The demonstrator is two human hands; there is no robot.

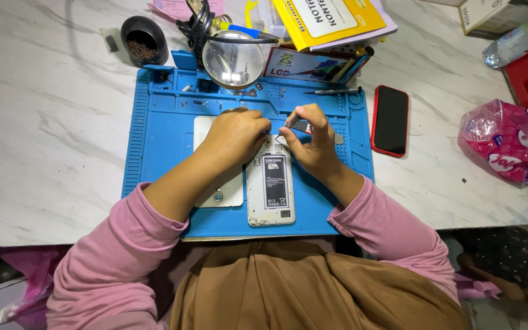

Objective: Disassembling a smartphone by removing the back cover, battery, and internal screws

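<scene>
While the opened white smartphone (pixel 271 189) lies face down on the blue repair mat (pixel 160 153), with its battery (pixel 274 181) exposed, both hands work at its top edge, and that edge is where care counts most. Left hand (pixel 234 135) sits curled over the phone's upper left corner, at about 11 o'clock from the battery, knuckles up and wrist straight along the forearm; its fingers are bunched and pressed down, though what lies under the tips is hidden. Right hand (pixel 310 142) comes in from 1 o'clock, palm turned inward, thumb and forefinger pinching a small dark part (pixel 290 123) just above the phone's top right corner; I cannot tell what the part is.

To do this well, the left hand should pin the phone flat so it cannot slide, and the right should keep a light pinch and move in short, low strokes, since a dropped piece would be hard to find on the mat. A white back cover (pixel 226 190) lies just beside the phone at 9 o'clock, and a magnifier (pixel 234 60) stands at 12 o'clock on the marble bench (pixel 50 122).
</scene>
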